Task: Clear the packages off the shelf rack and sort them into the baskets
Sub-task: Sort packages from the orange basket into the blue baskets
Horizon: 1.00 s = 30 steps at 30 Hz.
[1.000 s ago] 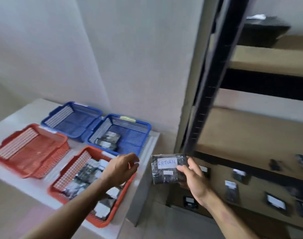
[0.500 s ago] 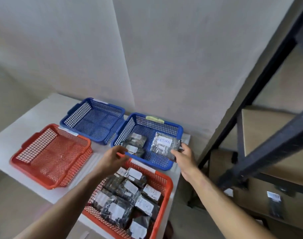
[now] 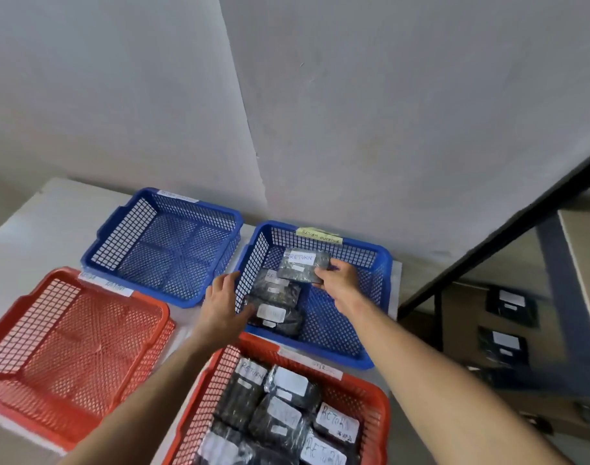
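- On the white worktop (image 3: 35, 229) we see four mesh plastic baskets, two blue along the back edge by the wall and two red along the near edge.
- The blue mesh basket at the back left (image 3: 166, 245) and the red mesh basket at the near left (image 3: 68, 347) show only their bare floors.
- The blue mesh basket at the back right (image 3: 370, 263), with a yellow tag on its far rim, holds two dark plastic-wrapped packages (image 3: 276, 307) with white labels along its left wall.
- The red mesh basket at the near right (image 3: 370, 397) is packed with dark wrapped packages (image 3: 286, 411), several labelled "RETURN".
- Our right hand (image 3: 337, 280) pinches a dark wrapped package with a white "RETURN" label (image 3: 303, 268) by its right end, just above the back-right blue basket's floor, near the far wall.
- Its long axis runs roughly left to right, label up.
- Our left hand (image 3: 223, 303) is spread, fingers straight, at that basket's left wall.
- Black-framed shelf rack (image 3: 488, 246) at right carries more dark packages (image 3: 510, 302).
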Motion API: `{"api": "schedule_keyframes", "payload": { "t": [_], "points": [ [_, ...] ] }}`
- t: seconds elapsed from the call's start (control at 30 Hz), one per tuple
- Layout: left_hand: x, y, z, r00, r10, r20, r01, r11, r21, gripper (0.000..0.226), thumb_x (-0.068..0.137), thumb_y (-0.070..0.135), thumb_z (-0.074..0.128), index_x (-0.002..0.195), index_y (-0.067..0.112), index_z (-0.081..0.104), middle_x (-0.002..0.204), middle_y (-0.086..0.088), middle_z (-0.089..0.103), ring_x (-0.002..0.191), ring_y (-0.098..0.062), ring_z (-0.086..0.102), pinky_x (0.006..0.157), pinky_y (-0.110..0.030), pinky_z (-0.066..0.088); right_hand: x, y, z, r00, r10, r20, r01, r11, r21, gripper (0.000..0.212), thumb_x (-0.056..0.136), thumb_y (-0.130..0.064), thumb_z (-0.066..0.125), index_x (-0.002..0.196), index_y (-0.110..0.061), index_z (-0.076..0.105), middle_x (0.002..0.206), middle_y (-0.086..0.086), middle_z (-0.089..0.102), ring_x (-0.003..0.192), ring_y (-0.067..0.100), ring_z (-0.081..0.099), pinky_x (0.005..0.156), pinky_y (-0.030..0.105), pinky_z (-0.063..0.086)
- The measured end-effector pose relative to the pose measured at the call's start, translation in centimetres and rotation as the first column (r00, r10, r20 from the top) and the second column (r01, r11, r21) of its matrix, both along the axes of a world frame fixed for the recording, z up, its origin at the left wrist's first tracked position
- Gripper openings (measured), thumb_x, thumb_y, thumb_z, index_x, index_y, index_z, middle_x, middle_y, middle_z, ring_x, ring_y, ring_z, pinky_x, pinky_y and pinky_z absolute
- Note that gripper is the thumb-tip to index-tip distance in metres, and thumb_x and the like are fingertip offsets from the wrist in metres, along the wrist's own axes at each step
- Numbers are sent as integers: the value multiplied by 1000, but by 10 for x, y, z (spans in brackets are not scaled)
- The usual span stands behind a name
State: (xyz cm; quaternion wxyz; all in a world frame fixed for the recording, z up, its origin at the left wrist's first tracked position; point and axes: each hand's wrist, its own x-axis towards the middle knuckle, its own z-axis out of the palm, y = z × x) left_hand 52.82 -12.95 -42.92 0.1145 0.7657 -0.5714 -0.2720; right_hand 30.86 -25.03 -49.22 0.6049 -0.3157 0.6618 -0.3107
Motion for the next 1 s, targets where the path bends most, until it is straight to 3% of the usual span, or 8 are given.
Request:
{"api": "schedule_keyframes", "payload": {
  "t": [0.17, 0.27, 0.37, 0.43, 0.6, 0.7, 0.77, 1.0],
  "points": [
    [22, -24, -44, 987, -123, -99, 126, 992, 24, 98, 99, 34, 64, 164, 16, -7, 169, -8, 13, 152, -29, 26, 122, -43, 28, 43, -32, -29, 990, -39, -138, 39, 999, 1, 25, 90, -5, 73, 115, -4, 70, 107, 7, 74, 82, 15, 72, 67, 28, 62],
    [25, -25, -63, 986, -145, -77, 138, 987, -86, 96, 100, 33, 64, 164, 16, -6, 159, -10, 25, 128, -28, 51, 98, -39, 50, 57, -36, -43, 962, -60, -267, 58, 998, -15, 14, 89, -13, 75, 102, -6, 75, 93, 1, 75, 72, 6, 67, 55, 17, 53],
    [27, -24, -74, 987, -156, -32, 150, 979, -138, 96, 98, 35, 65, 164, 17, -2, 151, -10, 33, 105, -26, 60, 76, -36, 53, 63, -34, -49, 920, -31, -391, 13, 999, -49, 8, 91, -16, 74, 93, -8, 76, 81, -3, 73, 65, 3, 63, 47, 15, 47],
    [30, -23, -79, 984, -168, -65, 157, 977, -142, 98, 97, 34, 66, 163, 22, -5, 152, -10, 33, 104, -28, 62, 77, -39, 56, 68, -32, -47, 878, 3, -479, -36, 998, -59, 11, 92, -19, 72, 89, -9, 75, 76, -3, 69, 65, 9, 63, 51, 21, 48],
    [35, -25, -86, 971, -198, -134, 175, 971, -164, 101, 94, 30, 66, 162, 24, -8, 144, -4, 33, 100, -31, 63, 77, -44, 59, 80, -30, -40, 747, 14, -665, -62, 997, -48, 31, 94, -23, 69, 65, -15, 60, 62, -4, 59, 53, 9, 53, 41, 21, 28],
    [36, -25, -87, 969, -187, -160, 161, 974, -161, 99, 94, 29, 65, 162, 24, -7, 141, 1, 33, 100, -31, 64, 78, -47, 60, 84, -33, -35, 735, 36, -677, -53, 999, -3, 25, 92, -23, 71, 74, -5, 70, 73, 6, 71, 63, 20, 65, 48, 24, 40],
    [37, -25, -88, 969, -184, -166, 158, 974, -160, 100, 94, 29, 65, 163, 25, -9, 141, 2, 33, 100, -31, 65, 78, -49, 60, 85, -36, -32, 740, 52, -670, -44, 999, 29, 23, 90, -22, 73, 79, -2, 72, 77, 7, 72, 65, 21, 66, 46, 23, 40],
    [40, -25, -88, 967, -180, -182, 152, 976, -156, 102, 94, 29, 65, 162, 27, -11, 145, -2, 31, 107, -33, 63, 83, -53, 59, 93, -38, -26, 760, 78, -645, -35, 996, 79, 29, 81, -32, 82, 89, -5, 73, 84, 7, 73, 74, 23, 71, 53, 26, 49]
  ]
}}
